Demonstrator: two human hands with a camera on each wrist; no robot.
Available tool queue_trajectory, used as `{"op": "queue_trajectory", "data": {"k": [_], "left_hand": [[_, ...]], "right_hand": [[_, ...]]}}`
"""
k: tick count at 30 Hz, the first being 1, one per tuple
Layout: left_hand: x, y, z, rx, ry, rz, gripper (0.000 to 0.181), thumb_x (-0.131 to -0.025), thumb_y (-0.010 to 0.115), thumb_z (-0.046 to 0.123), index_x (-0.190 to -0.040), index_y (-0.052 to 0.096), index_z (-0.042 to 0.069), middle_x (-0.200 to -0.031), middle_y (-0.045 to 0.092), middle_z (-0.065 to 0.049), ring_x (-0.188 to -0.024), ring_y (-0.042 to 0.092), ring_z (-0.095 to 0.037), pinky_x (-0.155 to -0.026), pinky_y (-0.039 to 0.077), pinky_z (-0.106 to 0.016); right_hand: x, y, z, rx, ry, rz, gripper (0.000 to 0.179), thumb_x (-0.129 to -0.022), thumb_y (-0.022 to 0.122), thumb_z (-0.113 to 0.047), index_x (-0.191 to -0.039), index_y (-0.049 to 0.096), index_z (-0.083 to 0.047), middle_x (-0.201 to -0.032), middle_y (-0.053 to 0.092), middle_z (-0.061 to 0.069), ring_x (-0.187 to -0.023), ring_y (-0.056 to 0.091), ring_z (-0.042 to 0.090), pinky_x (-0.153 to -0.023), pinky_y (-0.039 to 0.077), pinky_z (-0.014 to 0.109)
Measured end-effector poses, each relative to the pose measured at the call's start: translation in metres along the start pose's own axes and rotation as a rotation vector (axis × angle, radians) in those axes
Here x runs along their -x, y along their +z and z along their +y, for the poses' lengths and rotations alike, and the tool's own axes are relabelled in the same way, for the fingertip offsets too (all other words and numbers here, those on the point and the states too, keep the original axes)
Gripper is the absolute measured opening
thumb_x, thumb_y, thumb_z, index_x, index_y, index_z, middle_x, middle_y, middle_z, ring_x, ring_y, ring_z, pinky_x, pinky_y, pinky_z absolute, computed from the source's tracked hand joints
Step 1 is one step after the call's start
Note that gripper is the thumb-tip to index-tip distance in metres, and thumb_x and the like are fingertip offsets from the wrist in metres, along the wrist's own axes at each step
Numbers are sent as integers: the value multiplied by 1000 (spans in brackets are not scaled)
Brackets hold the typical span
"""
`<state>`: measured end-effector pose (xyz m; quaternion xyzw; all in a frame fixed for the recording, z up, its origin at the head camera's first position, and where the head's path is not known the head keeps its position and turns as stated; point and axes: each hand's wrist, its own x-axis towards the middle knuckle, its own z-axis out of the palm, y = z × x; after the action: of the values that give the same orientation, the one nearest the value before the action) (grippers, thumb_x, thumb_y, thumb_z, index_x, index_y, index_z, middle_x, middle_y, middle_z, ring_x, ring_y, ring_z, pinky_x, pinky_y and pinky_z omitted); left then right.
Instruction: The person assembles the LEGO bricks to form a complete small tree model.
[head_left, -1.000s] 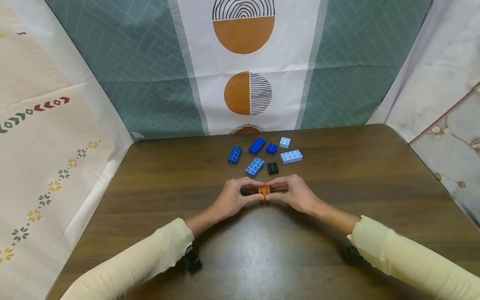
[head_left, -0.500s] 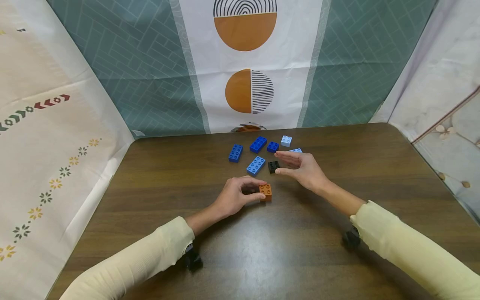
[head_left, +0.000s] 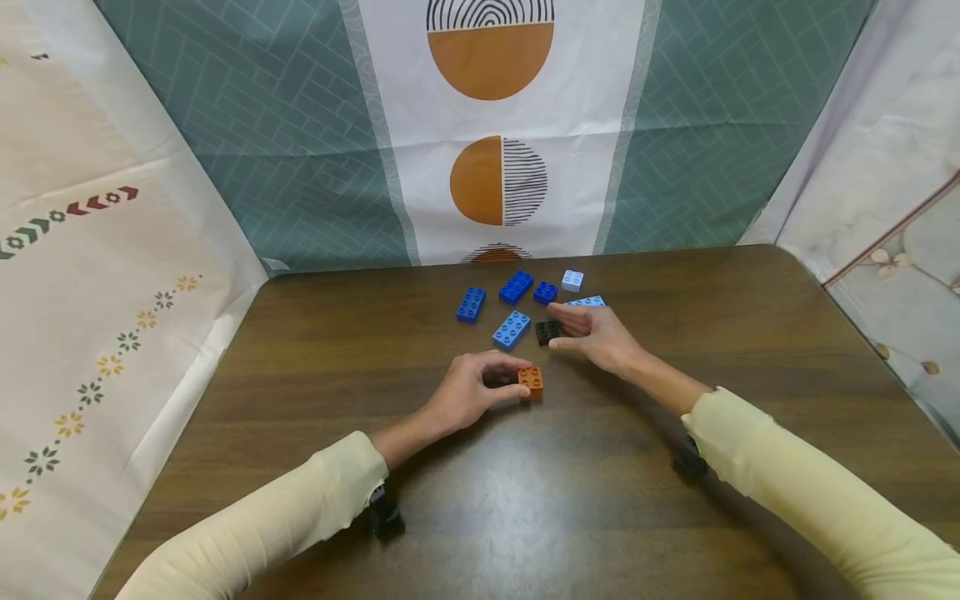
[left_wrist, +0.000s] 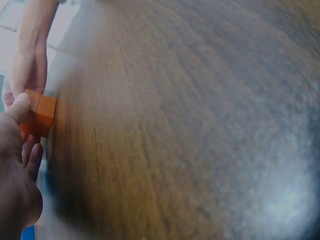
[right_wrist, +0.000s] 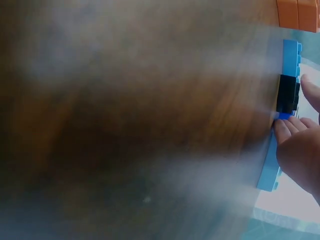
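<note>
My left hand (head_left: 517,379) pinches a small orange brick (head_left: 531,382) between thumb and fingers, and the brick rests on the brown table (head_left: 300,400). The left wrist view shows the orange brick (left_wrist: 40,112) against my thumb. My right hand (head_left: 557,327) has reached to the black brick (head_left: 546,332). Its thumb and forefinger lie straight on either side of the brick. In the right wrist view the fingertips (right_wrist: 285,127) sit at the black brick's (right_wrist: 287,95) end and the thumb stands a little off it.
Several blue bricks lie behind the hands: a dark blue long one (head_left: 470,304), another (head_left: 515,287), a dark blue square one (head_left: 545,292), a mid-blue long one (head_left: 512,329) and a pale square one (head_left: 572,280). Patterned cloth walls close in the table on three sides.
My right hand let go of the orange brick and moved back and to the right, down to the black brick. The left hand kept the orange brick in place.
</note>
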<state>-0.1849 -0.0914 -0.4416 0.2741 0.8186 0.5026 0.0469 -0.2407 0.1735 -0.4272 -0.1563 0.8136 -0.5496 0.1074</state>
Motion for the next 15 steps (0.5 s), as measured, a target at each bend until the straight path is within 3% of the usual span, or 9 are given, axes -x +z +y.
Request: {"op": "queue_trajectory", "data": {"k": [15], "left_hand": [[0, 0, -1, 18, -10, 0, 34, -92, 86, 17, -125, 78, 13, -118, 78, 1, -102, 74, -11, -90, 61, -31]], "right_hand": [[-7, 2, -2, 236, -17, 73, 41, -96, 79, -3, -136, 70, 1, -137, 68, 22, -126, 67, 37, -104, 54, 50]]}}
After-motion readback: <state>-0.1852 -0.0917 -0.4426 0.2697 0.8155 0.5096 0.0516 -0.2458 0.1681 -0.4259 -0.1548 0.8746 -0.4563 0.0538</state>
